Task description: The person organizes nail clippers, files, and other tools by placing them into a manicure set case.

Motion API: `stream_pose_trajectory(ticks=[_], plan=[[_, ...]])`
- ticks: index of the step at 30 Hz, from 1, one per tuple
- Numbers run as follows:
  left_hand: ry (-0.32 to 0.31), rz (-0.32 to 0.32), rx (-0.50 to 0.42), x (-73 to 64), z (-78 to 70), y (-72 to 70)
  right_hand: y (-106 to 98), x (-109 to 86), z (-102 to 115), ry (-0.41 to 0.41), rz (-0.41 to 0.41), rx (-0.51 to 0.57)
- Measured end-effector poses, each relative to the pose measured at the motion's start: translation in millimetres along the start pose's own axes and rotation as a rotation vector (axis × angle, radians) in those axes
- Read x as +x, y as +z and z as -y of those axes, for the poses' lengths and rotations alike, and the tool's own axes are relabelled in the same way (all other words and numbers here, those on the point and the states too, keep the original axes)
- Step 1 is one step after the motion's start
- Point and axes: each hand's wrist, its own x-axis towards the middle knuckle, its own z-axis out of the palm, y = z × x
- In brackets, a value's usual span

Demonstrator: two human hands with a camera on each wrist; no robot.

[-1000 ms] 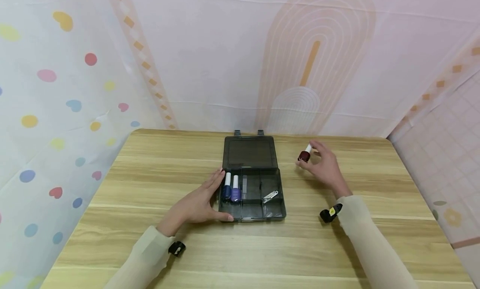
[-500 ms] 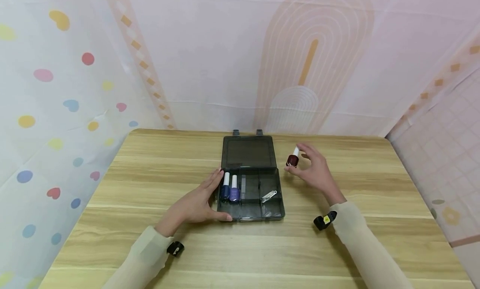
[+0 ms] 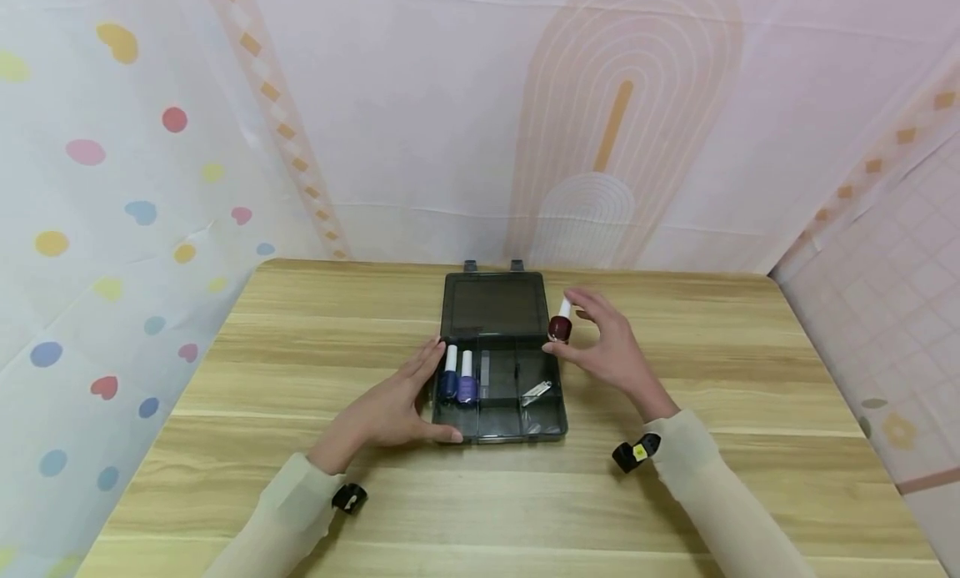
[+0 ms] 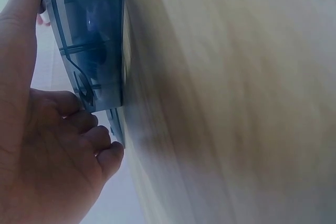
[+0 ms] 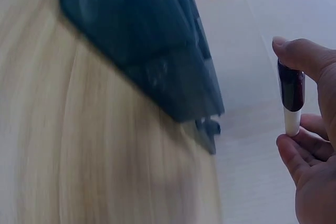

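My right hand (image 3: 609, 351) pinches a dark red nail polish bottle (image 3: 559, 329) by its white cap and base, holding it over the right side of a grey see-through compartment box (image 3: 501, 434). In the right wrist view, the same bottle (image 5: 292, 86) sits between thumb and fingers. My left hand (image 3: 392, 411) grips the box's left side, thumb at the front edge and fingers at the hinge-end corner. Inside the left compartment lie a dark blue nail polish bottle (image 3: 448, 384) and a purple one (image 3: 467, 389). A silver nail clipper (image 3: 536, 393) rests in the right compartment.
The box's lid (image 3: 495, 304) lies folded back on the wooden table (image 3: 480, 520), its two latches toward the far edge. A patterned cloth backdrop (image 3: 420, 128) rises behind the table. A narrow clear strip (image 3: 484, 374) shows in the middle compartment.
My right hand has carried the dark red nail polish bottle leftward, from beside the lid to over the box's right edge. My left hand stays on the box.
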Motion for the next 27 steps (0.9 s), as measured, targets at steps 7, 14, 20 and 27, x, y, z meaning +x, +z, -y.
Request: stream_pose_trajectory(ticks=[7, 14, 20, 27], plan=[[-0.007, -0.005, 0.005, -2.3, -0.1, -1.4, 12.6, -0.4, 17.8, -0.035, 0.060, 0.003], [-0.009, -0.011, 0.003, -2.5, 0.2, -2.0, 25.8, -1.0, 34.8, -0.109, 0.117, -0.036], [-0.027, -0.007, -0.007, -2.0, 0.0, -2.1, 38.4, -1.9, 46.9, -0.119, 0.184, -0.049], [-0.030, -0.008, -0.009, -2.5, 0.2, -2.3, 56.0, -3.8, 56.8, -0.123, 0.255, -0.064]])
